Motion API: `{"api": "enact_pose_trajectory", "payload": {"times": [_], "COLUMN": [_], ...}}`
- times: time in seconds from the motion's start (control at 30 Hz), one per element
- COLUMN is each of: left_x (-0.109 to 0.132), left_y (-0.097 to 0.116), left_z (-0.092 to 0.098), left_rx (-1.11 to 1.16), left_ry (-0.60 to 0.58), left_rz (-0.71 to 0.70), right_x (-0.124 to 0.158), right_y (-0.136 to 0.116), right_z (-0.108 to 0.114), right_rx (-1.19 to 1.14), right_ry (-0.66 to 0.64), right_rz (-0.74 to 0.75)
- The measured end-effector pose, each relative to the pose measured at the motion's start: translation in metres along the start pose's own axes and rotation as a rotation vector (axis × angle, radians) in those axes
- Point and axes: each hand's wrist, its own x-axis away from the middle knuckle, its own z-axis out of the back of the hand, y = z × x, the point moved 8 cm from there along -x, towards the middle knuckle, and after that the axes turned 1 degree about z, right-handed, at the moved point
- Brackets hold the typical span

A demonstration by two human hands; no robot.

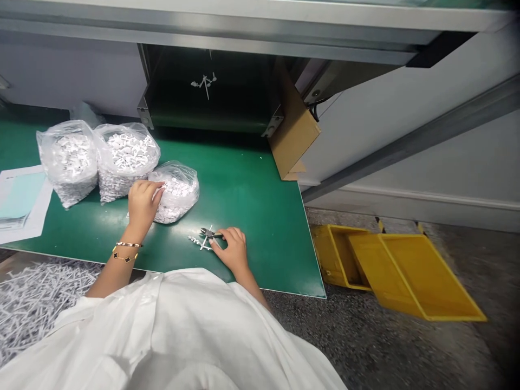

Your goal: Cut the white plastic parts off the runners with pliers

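Note:
My left hand [143,203] is at the left side of a small clear bag [187,201] filled with small white plastic parts. Its thumb and fingertips are pinched together over the bag's opening; what they hold, if anything, is too small to make out. My right hand [234,247] rests low over the table with its fingers closed round the dark handles of a pair of side cutters [209,233]. The cutters' jaws point left. Under and beside them lies a white plastic sprue [203,245] with small parts on its branches.
Two larger bags of white parts, a left one [69,157] and a right one [129,154], stand on the green table [244,189]. Papers [24,200] lie far left. Another sprue [206,84] is on the dark conveyor [244,103]. Cardboard [294,135], yellow bins [418,276] and sprue scrap [36,303] surround the table.

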Motion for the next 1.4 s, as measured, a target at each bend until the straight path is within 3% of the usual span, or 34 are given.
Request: {"api": "enact_pose_trajectory", "payload": {"times": [0.07,0.13,0.27,0.33,0.47,0.63,0.83,0.93,1.07,1.23,1.4], "left_x": [0.006,0.017,0.055,0.074,0.096,0.111,0.112,0.117,0.128,0.132,0.130], "left_y": [0.011,0.030,0.079,0.090,0.087,0.079,0.059,0.057,0.068,0.075,0.067], "left_z": [0.005,0.002,-0.026,-0.037,-0.050,-0.062,-0.066,-0.072,-0.080,-0.069,-0.063], "left_rx": [0.036,0.131,0.273,0.259,0.284,0.266,0.217,0.177,0.158,0.174,0.282], "left_ry": [0.024,-0.035,-0.373,-0.468,-0.530,-0.613,-0.510,-0.465,-0.538,-0.650,-0.706], "left_rz": [-0.049,-0.148,-0.393,-0.410,-0.251,-0.237,-0.130,-0.174,-0.331,-0.388,-0.395], "right_x": [0.000,0.000,-0.001,-0.001,-0.001,-0.001,-0.001,0.000,0.000,0.000,0.000], "right_y": [0.000,0.000,-0.001,-0.002,-0.001,-0.002,0.001,0.005,0.006,0.007,0.007], "right_z": [0.000,0.001,0.000,0.000,0.001,0.001,0.007,0.012,0.015,0.013,0.012], "right_rx": [0.000,-0.001,0.003,0.008,0.000,0.001,-0.050,-0.091,-0.116,-0.123,-0.129], "right_ry": [0.011,0.020,0.009,0.004,0.007,0.004,0.074,0.127,0.138,0.128,0.127], "right_rz": [0.005,0.010,0.010,0.009,0.007,0.002,-0.023,-0.054,-0.066,-0.073,-0.067]}}
